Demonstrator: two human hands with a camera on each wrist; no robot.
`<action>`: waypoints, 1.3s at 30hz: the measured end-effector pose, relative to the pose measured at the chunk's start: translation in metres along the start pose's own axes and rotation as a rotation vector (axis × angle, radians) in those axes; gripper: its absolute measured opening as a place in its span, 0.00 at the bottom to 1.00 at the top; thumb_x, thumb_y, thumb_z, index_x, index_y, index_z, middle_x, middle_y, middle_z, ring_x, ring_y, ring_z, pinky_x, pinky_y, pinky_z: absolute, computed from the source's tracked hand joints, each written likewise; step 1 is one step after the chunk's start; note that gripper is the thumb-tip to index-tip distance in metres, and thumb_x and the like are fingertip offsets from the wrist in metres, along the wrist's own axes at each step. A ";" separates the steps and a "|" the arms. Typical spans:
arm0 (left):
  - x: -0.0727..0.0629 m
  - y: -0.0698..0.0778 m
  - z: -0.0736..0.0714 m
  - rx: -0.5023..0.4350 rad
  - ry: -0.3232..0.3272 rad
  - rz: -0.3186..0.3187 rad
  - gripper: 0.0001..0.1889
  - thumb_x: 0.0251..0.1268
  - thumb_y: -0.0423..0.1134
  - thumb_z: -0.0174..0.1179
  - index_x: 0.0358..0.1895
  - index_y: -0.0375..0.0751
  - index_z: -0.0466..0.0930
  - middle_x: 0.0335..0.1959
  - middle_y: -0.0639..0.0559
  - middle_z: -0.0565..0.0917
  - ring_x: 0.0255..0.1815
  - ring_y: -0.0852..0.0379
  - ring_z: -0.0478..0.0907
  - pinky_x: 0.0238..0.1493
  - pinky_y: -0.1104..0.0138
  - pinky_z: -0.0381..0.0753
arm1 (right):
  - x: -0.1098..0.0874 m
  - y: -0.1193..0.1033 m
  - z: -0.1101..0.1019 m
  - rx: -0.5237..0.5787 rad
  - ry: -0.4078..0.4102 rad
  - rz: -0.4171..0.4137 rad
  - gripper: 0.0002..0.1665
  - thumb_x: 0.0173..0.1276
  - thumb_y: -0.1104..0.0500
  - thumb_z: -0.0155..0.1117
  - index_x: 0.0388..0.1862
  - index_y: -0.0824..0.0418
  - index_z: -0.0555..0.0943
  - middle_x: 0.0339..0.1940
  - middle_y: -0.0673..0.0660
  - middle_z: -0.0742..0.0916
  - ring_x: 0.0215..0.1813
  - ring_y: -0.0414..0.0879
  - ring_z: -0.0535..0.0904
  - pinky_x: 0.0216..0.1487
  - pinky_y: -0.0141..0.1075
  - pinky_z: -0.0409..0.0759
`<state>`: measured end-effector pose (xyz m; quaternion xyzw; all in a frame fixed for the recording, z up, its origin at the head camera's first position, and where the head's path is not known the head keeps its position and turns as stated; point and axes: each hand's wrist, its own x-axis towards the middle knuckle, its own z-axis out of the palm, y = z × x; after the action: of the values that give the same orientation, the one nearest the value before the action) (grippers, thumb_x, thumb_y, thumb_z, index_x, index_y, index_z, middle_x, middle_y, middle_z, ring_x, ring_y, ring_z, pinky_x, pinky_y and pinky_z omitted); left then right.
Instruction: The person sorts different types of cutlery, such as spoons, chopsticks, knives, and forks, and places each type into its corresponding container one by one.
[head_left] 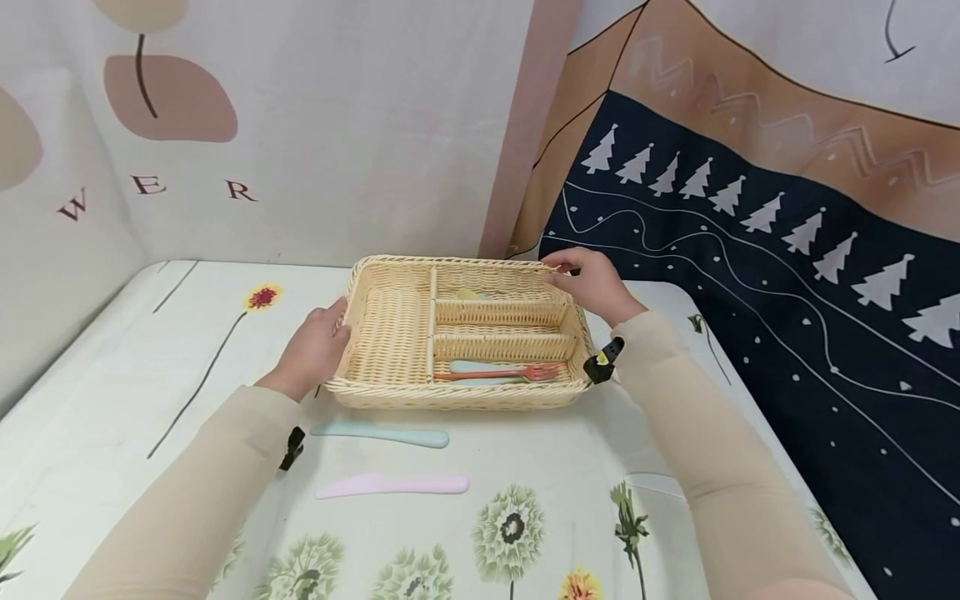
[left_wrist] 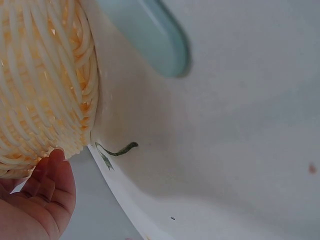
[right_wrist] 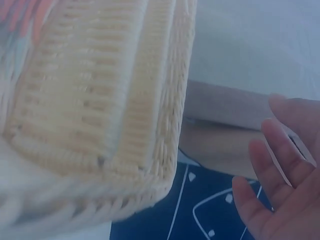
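Note:
A wicker cutlery basket (head_left: 390, 325) with dividers stands on the table. My left hand (head_left: 309, 350) is at its left end, fingertips against the outer wall in the left wrist view. At the far right corner, my right hand (head_left: 592, 283) overlaps the rim in the head view; the right wrist view shows its fingers spread beside the basket, apart from it. An orange fork (head_left: 540, 372) lies over light blue cutlery (head_left: 468, 366) in the near compartment. The far compartment holds a yellowish utensil (head_left: 467, 294), partly hidden by a divider.
In front of the basket lie a light blue knife (head_left: 386, 433) and, nearer, a lilac knife (head_left: 397, 484). A whitish utensil (head_left: 654, 483) is beside my right forearm. Printed curtains (head_left: 360, 125) hang behind the flowered tablecloth (head_left: 202, 350).

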<state>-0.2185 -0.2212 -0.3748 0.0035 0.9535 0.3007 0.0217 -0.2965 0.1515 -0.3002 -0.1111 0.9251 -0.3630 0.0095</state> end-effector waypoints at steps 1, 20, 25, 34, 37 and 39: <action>0.000 0.000 0.000 0.001 0.000 -0.001 0.29 0.77 0.38 0.35 0.76 0.29 0.42 0.60 0.25 0.64 0.49 0.40 0.69 0.56 0.48 0.71 | -0.002 0.002 -0.002 0.000 0.005 0.002 0.19 0.70 0.60 0.61 0.59 0.59 0.79 0.61 0.57 0.78 0.60 0.52 0.71 0.60 0.48 0.73; 0.000 0.001 0.000 -0.013 0.006 -0.006 0.29 0.78 0.38 0.36 0.76 0.30 0.43 0.59 0.27 0.65 0.42 0.43 0.70 0.45 0.55 0.75 | -0.031 0.039 -0.016 0.058 0.072 0.008 0.20 0.69 0.61 0.62 0.59 0.62 0.78 0.58 0.60 0.81 0.60 0.56 0.72 0.59 0.50 0.73; -0.001 0.002 -0.001 -0.013 0.001 -0.017 0.29 0.78 0.38 0.36 0.76 0.30 0.43 0.58 0.27 0.65 0.42 0.43 0.70 0.43 0.57 0.75 | -0.039 0.048 -0.019 0.059 0.074 0.049 0.20 0.70 0.61 0.61 0.61 0.63 0.77 0.59 0.62 0.80 0.59 0.56 0.73 0.59 0.48 0.74; -0.002 0.003 -0.001 -0.011 0.003 -0.007 0.29 0.78 0.37 0.36 0.76 0.30 0.43 0.60 0.26 0.64 0.44 0.42 0.70 0.47 0.53 0.75 | -0.053 0.069 -0.024 0.090 0.077 0.054 0.20 0.70 0.61 0.61 0.59 0.65 0.78 0.58 0.63 0.81 0.56 0.55 0.74 0.56 0.47 0.73; -0.003 0.003 -0.001 -0.014 0.002 -0.002 0.29 0.78 0.38 0.36 0.76 0.30 0.42 0.61 0.25 0.64 0.45 0.41 0.70 0.49 0.51 0.74 | -0.057 0.076 -0.025 0.090 0.080 0.061 0.20 0.69 0.62 0.61 0.59 0.65 0.77 0.58 0.64 0.81 0.57 0.56 0.73 0.58 0.49 0.72; -0.003 0.002 -0.001 -0.012 0.000 0.000 0.29 0.78 0.38 0.35 0.76 0.30 0.42 0.61 0.25 0.63 0.47 0.40 0.69 0.52 0.50 0.73 | -0.060 0.080 -0.025 0.086 0.080 0.071 0.20 0.70 0.62 0.61 0.59 0.66 0.77 0.58 0.65 0.81 0.59 0.57 0.73 0.59 0.49 0.72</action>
<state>-0.2158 -0.2200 -0.3723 0.0033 0.9516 0.3064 0.0217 -0.2559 0.2382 -0.3392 -0.0628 0.9117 -0.4058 -0.0100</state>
